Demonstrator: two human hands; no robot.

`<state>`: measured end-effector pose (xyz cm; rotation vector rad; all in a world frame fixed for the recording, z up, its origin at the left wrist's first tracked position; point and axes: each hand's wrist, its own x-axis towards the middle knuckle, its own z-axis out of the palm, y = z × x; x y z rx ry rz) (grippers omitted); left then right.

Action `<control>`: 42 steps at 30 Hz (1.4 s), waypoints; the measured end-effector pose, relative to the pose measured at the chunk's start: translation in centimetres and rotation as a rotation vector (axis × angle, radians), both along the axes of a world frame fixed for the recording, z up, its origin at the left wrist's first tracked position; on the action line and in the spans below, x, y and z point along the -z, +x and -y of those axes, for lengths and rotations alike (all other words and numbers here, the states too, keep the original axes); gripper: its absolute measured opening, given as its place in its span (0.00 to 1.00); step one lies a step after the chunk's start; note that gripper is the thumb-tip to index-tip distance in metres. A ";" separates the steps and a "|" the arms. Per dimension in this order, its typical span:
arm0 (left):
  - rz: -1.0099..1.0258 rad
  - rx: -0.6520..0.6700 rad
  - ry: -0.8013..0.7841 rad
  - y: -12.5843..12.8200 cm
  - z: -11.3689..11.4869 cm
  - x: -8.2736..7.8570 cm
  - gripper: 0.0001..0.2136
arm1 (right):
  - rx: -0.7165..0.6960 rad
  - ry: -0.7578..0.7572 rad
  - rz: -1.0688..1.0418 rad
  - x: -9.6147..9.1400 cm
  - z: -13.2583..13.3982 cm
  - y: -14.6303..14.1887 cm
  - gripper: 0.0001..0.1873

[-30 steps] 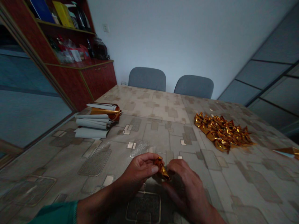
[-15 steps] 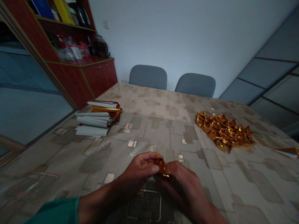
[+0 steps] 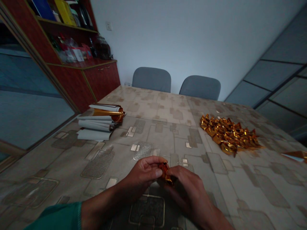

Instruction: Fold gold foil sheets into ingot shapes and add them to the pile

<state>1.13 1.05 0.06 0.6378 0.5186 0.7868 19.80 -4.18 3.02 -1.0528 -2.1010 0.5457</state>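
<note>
Near the table's front edge, a small folded piece of gold foil paper is held between my two hands. My left hand pinches its left side, thumb in front and index finger curled over the top. From the right, my right hand grips it with bent fingers; part of the piece is hidden behind them. On the right of the table lies a cluster of similar shiny folded gold paper pieces. Curled gold foil sheets with pale backs are piled at the left.
The table has a patterned cover. At the right edge lies another gold paper piece. Two grey chairs stand behind the table against the wall. A red-brown cabinet with bottles and bags is at the back left.
My right fingers have shifted slightly on the gold foil paper, and more of its lower part shows. The piles lie as before.
</note>
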 end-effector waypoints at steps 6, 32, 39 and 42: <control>0.003 0.002 -0.016 0.1 -0.1 0.6 0.16 | -0.017 0.042 0.005 -0.1 -0.3 0.2 0.09; 0.017 -0.010 0.040 0.1 -0.1 0.5 0.15 | -0.006 0.170 0.095 -0.6 -0.3 0.3 0.05; -0.026 -0.137 0.149 0.3 -0.3 0.9 0.12 | 0.136 -0.164 -0.250 -0.3 -0.5 -0.4 0.11; -0.040 -0.144 0.223 0.4 -0.3 1.1 0.10 | 0.207 -0.250 -0.349 0.0 -0.7 -0.9 0.09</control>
